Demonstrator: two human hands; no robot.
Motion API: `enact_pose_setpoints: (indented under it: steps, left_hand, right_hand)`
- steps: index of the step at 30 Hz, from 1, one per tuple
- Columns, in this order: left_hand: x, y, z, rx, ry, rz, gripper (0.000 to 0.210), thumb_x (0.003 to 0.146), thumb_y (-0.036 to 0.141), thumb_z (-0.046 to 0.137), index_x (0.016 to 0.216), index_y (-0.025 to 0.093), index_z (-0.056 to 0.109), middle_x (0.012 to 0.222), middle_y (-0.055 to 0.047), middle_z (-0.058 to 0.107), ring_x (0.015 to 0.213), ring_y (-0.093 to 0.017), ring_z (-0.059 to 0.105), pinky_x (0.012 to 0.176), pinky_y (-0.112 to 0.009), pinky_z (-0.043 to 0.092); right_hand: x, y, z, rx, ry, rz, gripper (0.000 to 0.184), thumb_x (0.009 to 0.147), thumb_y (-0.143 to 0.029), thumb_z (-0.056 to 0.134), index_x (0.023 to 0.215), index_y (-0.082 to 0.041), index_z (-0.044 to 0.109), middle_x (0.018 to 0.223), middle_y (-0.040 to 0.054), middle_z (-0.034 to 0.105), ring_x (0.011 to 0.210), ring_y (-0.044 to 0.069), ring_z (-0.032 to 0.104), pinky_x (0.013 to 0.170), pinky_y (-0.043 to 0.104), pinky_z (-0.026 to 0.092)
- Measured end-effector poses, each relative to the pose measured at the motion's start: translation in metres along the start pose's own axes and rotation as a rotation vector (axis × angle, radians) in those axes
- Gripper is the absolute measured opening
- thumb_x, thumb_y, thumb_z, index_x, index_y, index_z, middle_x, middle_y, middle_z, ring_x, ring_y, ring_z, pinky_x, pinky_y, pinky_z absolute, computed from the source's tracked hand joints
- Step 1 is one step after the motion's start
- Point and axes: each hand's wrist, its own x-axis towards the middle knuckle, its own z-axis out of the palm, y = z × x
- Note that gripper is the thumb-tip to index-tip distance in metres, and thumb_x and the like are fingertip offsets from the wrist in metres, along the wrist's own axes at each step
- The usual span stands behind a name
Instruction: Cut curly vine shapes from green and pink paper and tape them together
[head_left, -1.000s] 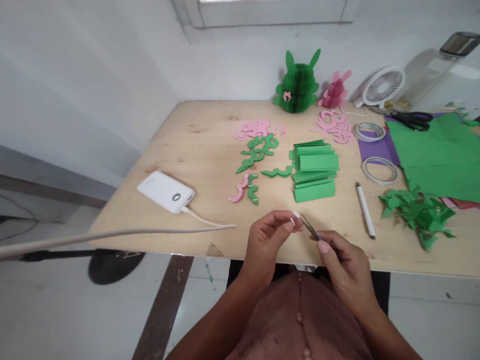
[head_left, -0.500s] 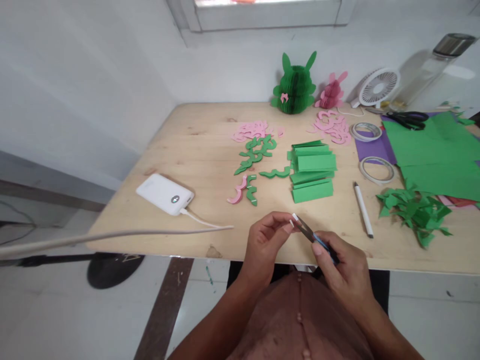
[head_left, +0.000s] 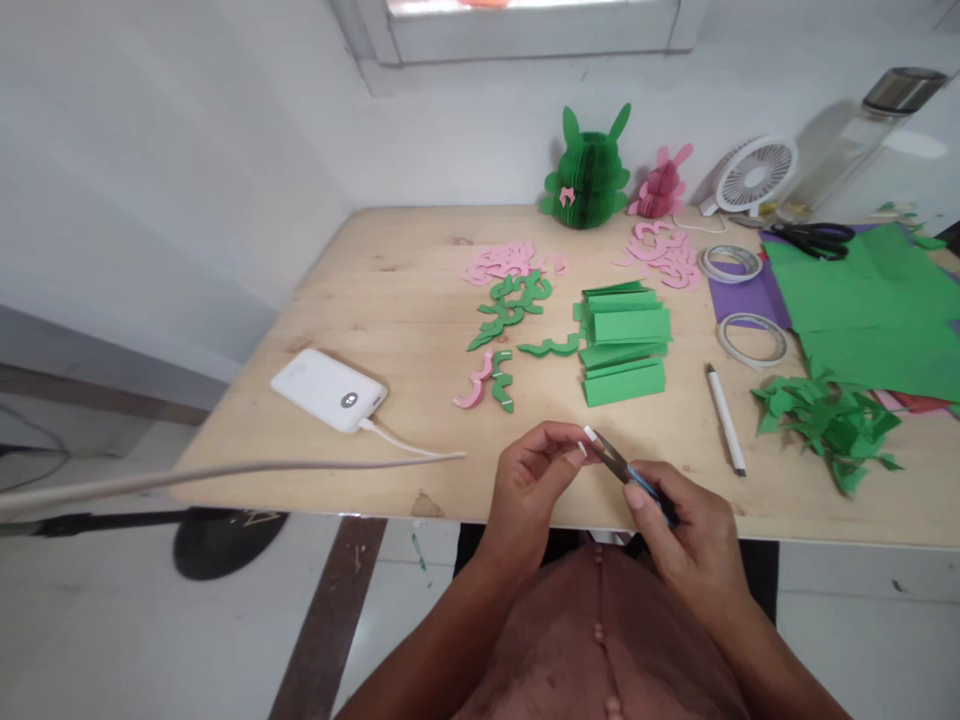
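My left hand [head_left: 534, 472] is closed in a pinch on a small white strip [head_left: 589, 434], which looks like a bit of tape. In my right hand [head_left: 686, 520] is a pair of scissors [head_left: 616, 464] with dark blades and a bluish handle. The blade tips reach the strip at my left fingertips. Beyond my hands lie a wavy pink paper piece [head_left: 474, 388] and a wavy green paper piece [head_left: 503, 385] with white strips on it. Folded green paper [head_left: 631, 327] rests to the right of these.
A white power bank [head_left: 328, 390] with a cable lies at the left. At the right are tape rolls [head_left: 753, 340], a white pen [head_left: 724, 418], green scraps [head_left: 825, 420], green sheets [head_left: 870, 310] and black scissors [head_left: 814, 240]. Paper rabbits [head_left: 592, 175], a fan [head_left: 756, 175] and a bottle [head_left: 862, 140] stand behind.
The view has shifted very slightly. Both hands, the scissors and the white strip keep almost the same position.
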Motion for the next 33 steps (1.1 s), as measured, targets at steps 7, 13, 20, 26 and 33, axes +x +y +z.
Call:
enact_pose_setpoints:
  steps: [7,13,20,26,33]
  left_hand:
    - [0.0015,0.0002,0.0002,0.015,0.017,-0.011,0.008,0.075,0.021,0.07,0.083,0.017,0.07,0.081,-0.003,0.071,0.083,-0.017,0.065,0.085,-0.033,0.052]
    - [0.0023,0.0005,0.0,0.018,0.023,-0.015,0.009,0.074,0.021,0.071,0.082,0.017,0.07,0.08,-0.003,0.07,0.081,-0.017,0.064,0.085,-0.032,0.052]
    - [0.0018,0.0009,0.0,0.01,0.015,-0.016,0.007,0.075,0.019,0.07,0.082,0.017,0.07,0.079,-0.002,0.07,0.08,-0.015,0.064,0.084,-0.03,0.051]
    - [-0.0006,0.001,0.0002,0.002,0.004,-0.012,0.006,0.077,0.02,0.069,0.083,0.018,0.07,0.081,-0.002,0.071,0.082,-0.015,0.064,0.085,-0.029,0.05]
    - [-0.002,0.0005,-0.0001,-0.002,-0.014,0.023,0.006,0.08,0.017,0.066,0.085,0.017,0.07,0.081,-0.002,0.07,0.082,-0.013,0.063,0.084,-0.026,0.049]
  right_hand:
    - [-0.0008,0.0008,-0.0002,-0.016,-0.011,-0.012,0.024,0.092,-0.038,0.049,0.092,-0.019,0.064,0.067,-0.0001,0.064,0.057,0.014,0.058,0.053,0.024,0.042]
    - [-0.001,0.0009,0.0006,0.004,-0.017,-0.027,0.023,0.093,-0.037,0.049,0.092,-0.019,0.063,0.066,-0.0008,0.063,0.056,0.013,0.057,0.053,0.023,0.042]
    - [-0.0017,-0.0015,0.0003,-0.018,-0.011,-0.034,0.023,0.093,-0.036,0.048,0.091,-0.019,0.063,0.066,-0.0006,0.063,0.056,0.013,0.058,0.052,0.023,0.042]
    - [-0.0028,-0.0043,0.0013,-0.094,0.08,-0.116,0.02,0.092,-0.034,0.051,0.092,-0.018,0.062,0.065,-0.0015,0.063,0.052,0.01,0.057,0.051,0.021,0.042]
    - [-0.0021,-0.0061,0.0022,-0.127,0.146,-0.186,0.018,0.092,-0.031,0.051,0.091,-0.017,0.062,0.062,-0.0026,0.062,0.048,0.01,0.056,0.047,0.021,0.041]
